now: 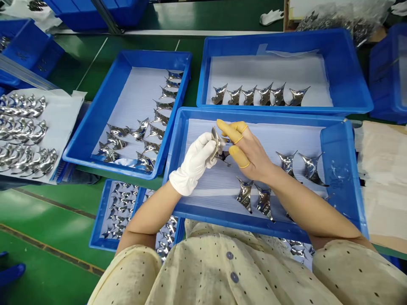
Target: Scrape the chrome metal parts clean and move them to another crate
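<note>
My left hand (193,163), in a white glove, is closed around a shiny curved metal part (215,137) held upright over the near blue tray (254,112). My right hand (246,148) wears yellow finger cots on its thumb and fingers. Its index finger is stretched out and its thumb is apart, close beside the metal part; whether they touch it is unclear. To the right of my hands, several pointed chrome parts lie on the tray's white lining, among them one with raised lettering (244,194) and another further back (287,163).
A blue tray (282,39) at the back holds a row of chrome parts. Another tray (119,63) stands to the left with more, and a white sheet (68,112) bears rows further left. Lower trays (98,216) sit beneath. Cardboard (384,182) lies at right.
</note>
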A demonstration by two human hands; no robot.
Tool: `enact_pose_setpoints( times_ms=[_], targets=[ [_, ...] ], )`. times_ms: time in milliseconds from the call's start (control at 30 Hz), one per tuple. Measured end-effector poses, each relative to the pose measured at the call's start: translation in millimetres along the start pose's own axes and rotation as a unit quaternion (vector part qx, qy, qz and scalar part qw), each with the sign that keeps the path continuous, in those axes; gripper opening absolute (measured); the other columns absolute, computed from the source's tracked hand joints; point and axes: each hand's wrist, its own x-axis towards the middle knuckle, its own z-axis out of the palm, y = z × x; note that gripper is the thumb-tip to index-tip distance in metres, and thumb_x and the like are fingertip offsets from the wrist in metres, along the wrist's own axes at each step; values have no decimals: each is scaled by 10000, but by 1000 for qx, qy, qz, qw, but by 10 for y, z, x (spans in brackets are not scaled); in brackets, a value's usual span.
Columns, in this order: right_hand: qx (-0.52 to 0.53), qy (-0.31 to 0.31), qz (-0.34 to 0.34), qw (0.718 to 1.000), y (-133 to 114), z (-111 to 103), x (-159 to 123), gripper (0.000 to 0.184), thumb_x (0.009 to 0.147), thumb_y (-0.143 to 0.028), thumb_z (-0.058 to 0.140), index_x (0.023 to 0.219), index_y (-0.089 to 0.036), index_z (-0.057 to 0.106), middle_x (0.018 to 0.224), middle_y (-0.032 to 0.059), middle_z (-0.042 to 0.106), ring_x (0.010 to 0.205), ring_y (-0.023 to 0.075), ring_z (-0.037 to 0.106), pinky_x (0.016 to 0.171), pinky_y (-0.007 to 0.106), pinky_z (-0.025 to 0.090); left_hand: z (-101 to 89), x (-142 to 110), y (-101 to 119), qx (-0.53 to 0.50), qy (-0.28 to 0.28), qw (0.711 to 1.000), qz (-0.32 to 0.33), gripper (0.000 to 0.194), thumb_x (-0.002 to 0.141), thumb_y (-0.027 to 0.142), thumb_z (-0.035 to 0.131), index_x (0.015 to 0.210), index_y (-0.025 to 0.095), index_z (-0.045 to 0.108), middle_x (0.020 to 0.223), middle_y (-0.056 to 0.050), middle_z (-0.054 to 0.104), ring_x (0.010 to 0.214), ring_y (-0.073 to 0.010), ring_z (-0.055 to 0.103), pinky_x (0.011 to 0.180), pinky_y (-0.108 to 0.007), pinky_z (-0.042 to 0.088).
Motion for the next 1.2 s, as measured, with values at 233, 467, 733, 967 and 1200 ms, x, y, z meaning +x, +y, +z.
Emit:
enact_pose_setpoints(
  times_ms=[233, 467, 733, 967, 1200],
  targets=[
    [-78, 25, -10, 997, 21, 72, -1, 611, 1136, -549, 250, 1614, -254, 491, 1275, 115, 558, 1049, 228, 579, 894, 408, 549, 72, -19, 32, -54, 0, 997, -53, 517, 732, 547, 941, 855, 180, 599, 712, 53, 548, 485, -12, 402, 402, -101, 345],
    [-125, 39, -2, 991, -7, 90, -3, 596, 1142, -509, 238, 1544, -221, 570, 1217, 118, 606, 1053, 235, 615, 867, 398, 542, 81, -17, -4, -76, -2, 996, -53, 519, 738, 533, 948, 821, 175, 582, 697, 59, 531, 484, -5, 379, 404, -94, 338],
    [-136, -4, 1, 991, -24, 63, -13, 628, 1135, -512, 221, 1550, -201, 575, 1153, 116, 644, 989, 242, 629, 768, 383, 551, 63, -28, -12, -48, 11, 997, -52, 487, 755, 564, 916, 856, 189, 623, 701, 45, 541, 498, -22, 398, 412, -115, 339],
    [-144, 15, 16, 989, -43, 74, 16, 655, 1133, -541, 212, 1535, -184, 586, 1173, 128, 651, 991, 249, 642, 782, 389, 548, 71, -20, -49, -45, 19, 997, -55, 467, 796, 552, 896, 830, 190, 603, 687, 43, 544, 500, -25, 417, 419, -109, 340],
    [-139, 22, 26, 990, -34, 90, 11, 599, 1132, -520, 255, 1550, -236, 578, 1219, 120, 651, 1060, 262, 631, 858, 412, 564, 65, 14, -60, -71, 18, 996, -56, 423, 805, 498, 903, 810, 193, 609, 665, 33, 580, 491, -35, 468, 395, -108, 345]
  ],
)
